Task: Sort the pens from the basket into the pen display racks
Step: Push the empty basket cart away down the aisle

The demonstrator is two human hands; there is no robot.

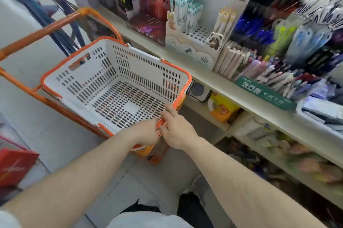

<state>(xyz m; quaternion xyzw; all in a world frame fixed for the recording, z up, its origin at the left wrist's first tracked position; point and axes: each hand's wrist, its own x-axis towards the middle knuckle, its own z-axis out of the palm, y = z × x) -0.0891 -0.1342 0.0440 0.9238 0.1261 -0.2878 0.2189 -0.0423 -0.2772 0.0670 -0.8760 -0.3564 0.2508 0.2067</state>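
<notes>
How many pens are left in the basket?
0. The white basket shows only its bare slotted floor. Both hands are at its near orange rim. The pens in view stand in the racks on the shelf; none look hidden inside.

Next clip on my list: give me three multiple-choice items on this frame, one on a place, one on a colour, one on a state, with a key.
1. Where are both hands?
A. At the near rim of the basket
B. On the shelf edge
C. Inside a pen rack

2. What colour is the basket's rim?
A. Green
B. Orange
C. Black

3. What state is the basket in?
A. Heaped with pens
B. Covered by a lid
C. No pens visible inside

Key:
1 A: the left hand and right hand meet at the near edge of the basket, away from the shelf.
2 B: an orange band runs round the white perforated walls.
3 C: only the bare slotted floor shows, while the white animal-themed rack on the shelf holds teal-capped pens.
</notes>
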